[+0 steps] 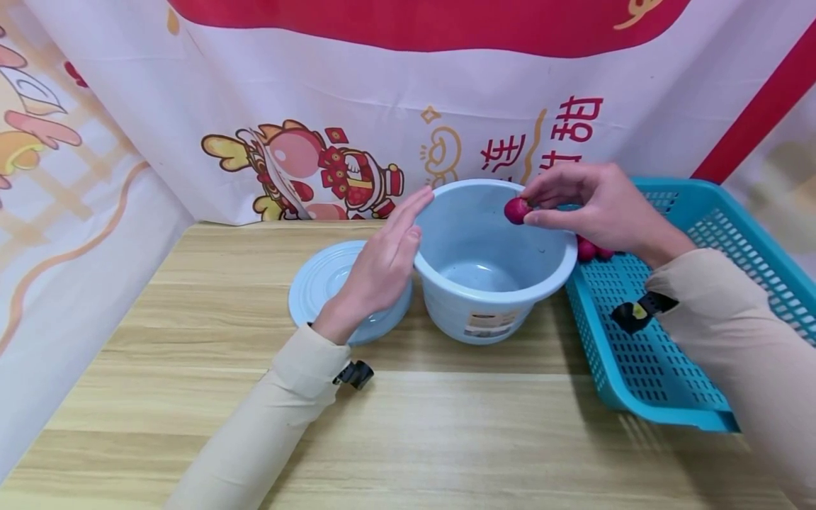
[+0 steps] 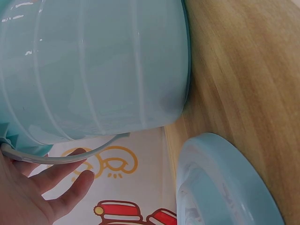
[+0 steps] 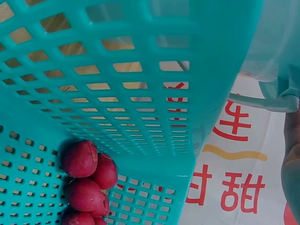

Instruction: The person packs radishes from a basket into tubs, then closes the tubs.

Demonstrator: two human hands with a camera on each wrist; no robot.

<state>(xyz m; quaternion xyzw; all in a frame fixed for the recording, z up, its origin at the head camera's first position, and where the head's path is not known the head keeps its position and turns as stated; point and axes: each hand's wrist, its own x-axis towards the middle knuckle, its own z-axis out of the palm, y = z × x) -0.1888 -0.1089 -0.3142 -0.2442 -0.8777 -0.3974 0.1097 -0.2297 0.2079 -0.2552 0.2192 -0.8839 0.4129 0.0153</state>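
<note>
Behind the bucket (image 1: 446, 306) hangs a cloth (image 1: 357, 85); beneath is the table (image 1: 446, 439), with the basket (image 1: 669, 413) on its right, partly covered by the right sleeve (image 1: 727, 319), and the lid (image 1: 312, 290) on its left. The bucket stands upright, mouth up, its handle (image 2: 93, 153) visible only in the wrist views; the left hand (image 1: 385, 262) rests on its left rim, fingers extended. Over its mouth the right hand (image 1: 589, 202) pinches a round radish (image 1: 518, 210), long axis unclear, while the right wrist view reveals more radishes (image 3: 84, 187) clustered in the basket.

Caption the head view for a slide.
Right grip holding a red radish over the blue bucket, left grip at its side, lid left, teal basket right.
</note>
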